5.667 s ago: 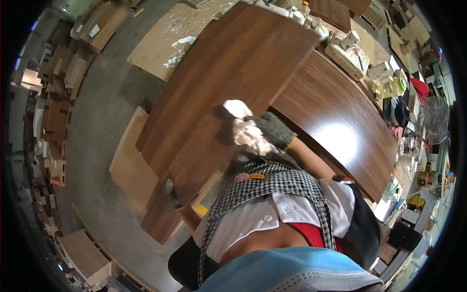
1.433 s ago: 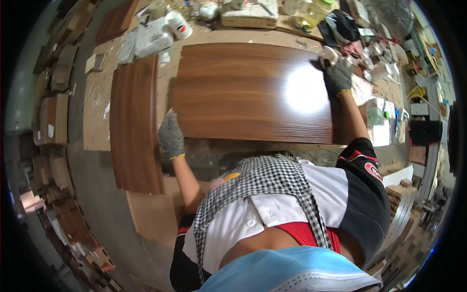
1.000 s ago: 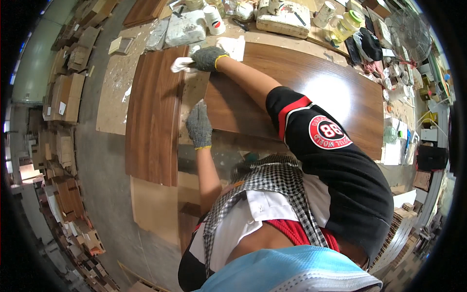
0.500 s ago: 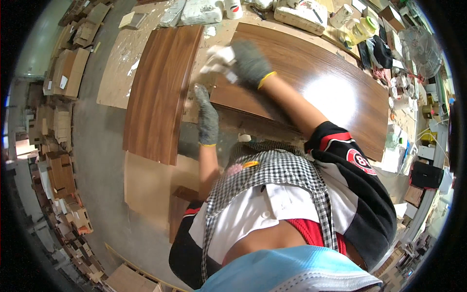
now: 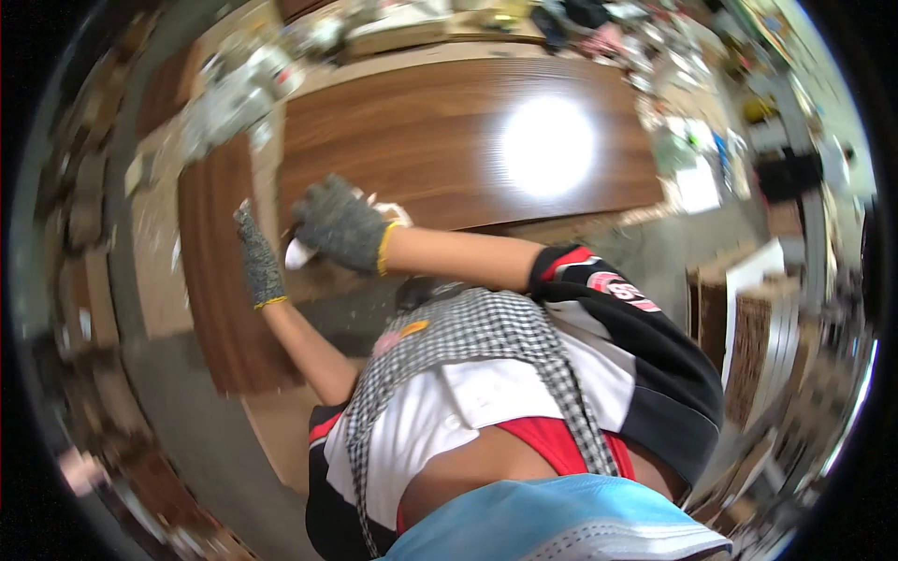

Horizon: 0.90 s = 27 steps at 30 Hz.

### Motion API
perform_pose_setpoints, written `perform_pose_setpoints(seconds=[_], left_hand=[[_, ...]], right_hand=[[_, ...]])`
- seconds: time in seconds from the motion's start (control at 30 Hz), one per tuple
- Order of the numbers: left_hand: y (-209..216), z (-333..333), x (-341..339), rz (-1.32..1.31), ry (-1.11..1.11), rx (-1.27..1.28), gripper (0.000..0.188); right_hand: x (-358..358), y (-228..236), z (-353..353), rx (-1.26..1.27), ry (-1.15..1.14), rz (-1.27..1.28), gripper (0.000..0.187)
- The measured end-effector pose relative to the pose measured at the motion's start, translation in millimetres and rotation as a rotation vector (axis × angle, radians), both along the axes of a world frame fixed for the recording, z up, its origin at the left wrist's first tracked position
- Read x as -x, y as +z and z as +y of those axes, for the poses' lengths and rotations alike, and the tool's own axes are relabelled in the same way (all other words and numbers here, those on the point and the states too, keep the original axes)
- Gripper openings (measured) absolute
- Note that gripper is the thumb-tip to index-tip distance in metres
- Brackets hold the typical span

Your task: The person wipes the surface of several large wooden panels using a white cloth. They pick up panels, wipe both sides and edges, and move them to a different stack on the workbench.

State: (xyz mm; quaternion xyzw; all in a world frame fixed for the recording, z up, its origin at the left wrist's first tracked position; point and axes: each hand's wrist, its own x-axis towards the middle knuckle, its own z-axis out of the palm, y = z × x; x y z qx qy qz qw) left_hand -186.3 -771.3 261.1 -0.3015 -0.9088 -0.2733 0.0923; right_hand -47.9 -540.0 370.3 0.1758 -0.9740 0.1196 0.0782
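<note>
My right hand (image 5: 341,224), in a grey knit glove with a yellow cuff, is closed around a crumpled white cloth (image 5: 297,253). It is at the near left corner of a large, glossy brown wood-grain panel (image 5: 402,140). Most of the cloth is hidden under the fingers. My left hand (image 5: 258,260), gloved the same way, has its fingers stretched out together. It rests along the right side of a narrower brown wood-grain panel (image 5: 208,234); the thumb side is hard to make out.
Plastic-wrapped white packs (image 5: 229,112) lie beyond the narrow panel. Cluttered supplies (image 5: 608,42) line the bench's far side. Stacked cardboard (image 5: 762,346) stands at the right, and boxes (image 5: 89,290) stand across the floor at the left.
My right hand with the cloth has come back toward me, to the large panel's near left corner. My left hand has shifted onto the narrow panel's side. The whole view has turned.
</note>
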Motion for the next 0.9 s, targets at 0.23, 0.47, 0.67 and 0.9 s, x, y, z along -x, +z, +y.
perform_pose_setpoints(seconds=[0.23,0.47,0.67,0.9], left_hand=[[34,114,-30,-0.44,0.411,0.254,0.083],[66,112,-60,-0.418,0.462,0.286,0.085],[92,237,-101,0.305,0.15,0.53,0.067],[56,497,-109,0.384,-0.528,0.265,0.081]], right_hand=[[-144,-48,203,0.284,-0.665,0.183,0.043],[-415,-87,431,0.353,-1.587,-0.178,0.046],[-437,-65,438,1.272,-1.327,0.432,0.04],[-393,-55,427,0.907,-1.099,-0.069,0.04]])
